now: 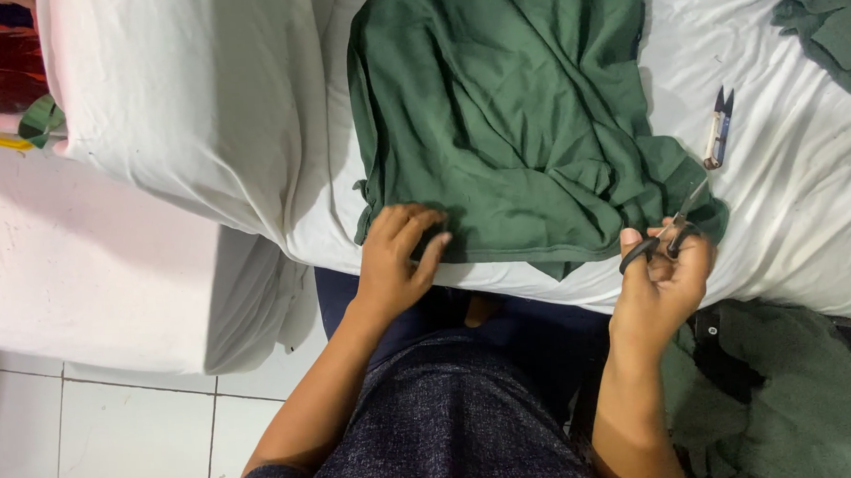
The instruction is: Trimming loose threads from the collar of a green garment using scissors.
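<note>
Head view: right hand grip closed on scissors, blades up-right; left hand flat on green garment.

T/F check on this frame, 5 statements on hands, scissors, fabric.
1. The right hand holds black-handled scissors. True.
2. The left hand grips the small thread snips. False: the snips lie alone on the white sheet; the left hand rests flat on the green fabric.
3. The green fabric lies spread on a white sheet. True.
4. The scissors sit at the fabric's left edge. False: they are at its right lower corner.
5. The floor is dark carpet. False: it is white tile.
</note>
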